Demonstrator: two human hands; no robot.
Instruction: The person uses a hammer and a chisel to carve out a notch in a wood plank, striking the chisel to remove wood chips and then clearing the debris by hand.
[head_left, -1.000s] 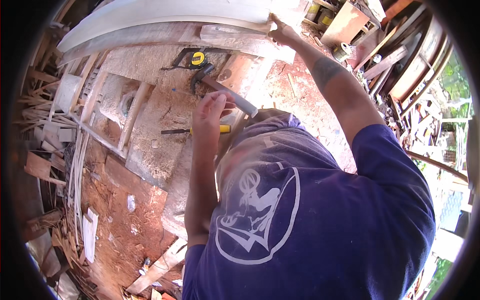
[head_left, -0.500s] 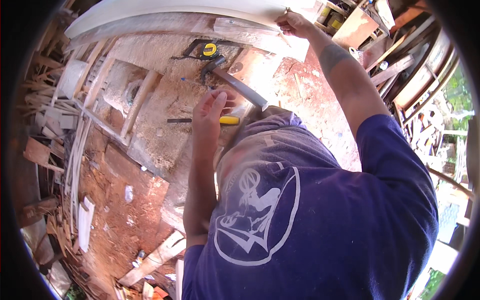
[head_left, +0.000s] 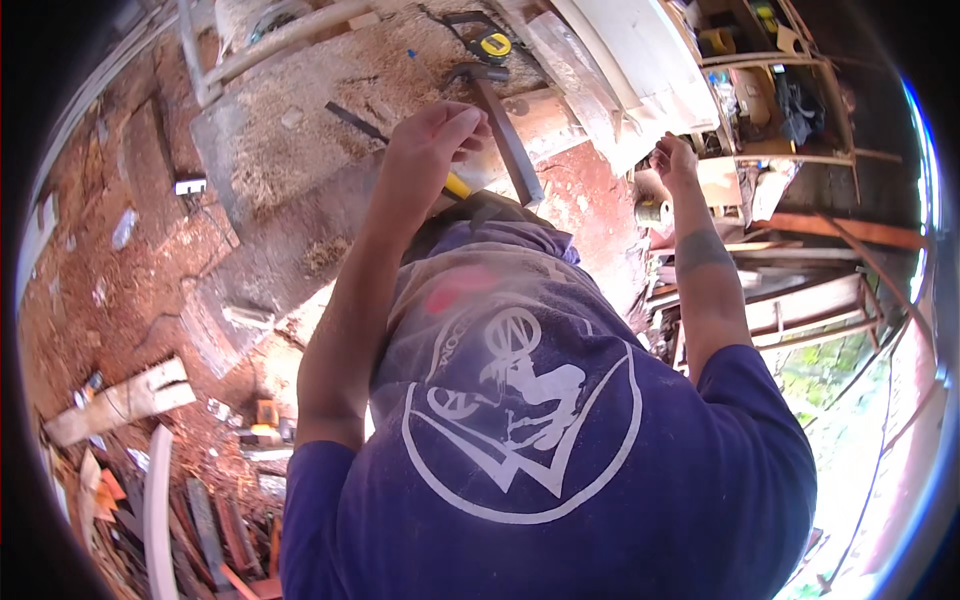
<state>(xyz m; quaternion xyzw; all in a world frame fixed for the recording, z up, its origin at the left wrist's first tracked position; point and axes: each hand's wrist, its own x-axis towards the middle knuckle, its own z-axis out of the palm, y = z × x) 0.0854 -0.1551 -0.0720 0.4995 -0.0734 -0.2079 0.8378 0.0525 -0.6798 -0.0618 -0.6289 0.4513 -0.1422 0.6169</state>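
Observation:
My left hand (head_left: pixel 432 140) hovers over the sawdust-covered bench, fingers curled and thumb against them; whatever they may pinch is too small to make out. Passing beneath it is a chisel-like tool with a dark flat blade (head_left: pixel 357 122) and a yellow handle (head_left: pixel 457 187), its middle hidden by the hand. Just right of that hand lies a hammer (head_left: pixel 508 140), handle toward me. My right hand (head_left: pixel 676 160) is out by the near end of a long white board (head_left: pixel 640 55). Its fingers are bent together, and their contents are hidden.
A yellow and black tape measure (head_left: pixel 493 46) rests at the bench's far side beside a black-framed tool (head_left: pixel 455 22). Scrap wood (head_left: pixel 125 402) litters the reddish dirt floor on the left. Wooden shelves (head_left: pixel 770 155) with assorted items stand at the right.
The view has swung to the right, so the board now runs along the upper right. My right hand has gone from the board's edge to its near end. My left hand stays curled over the bench.

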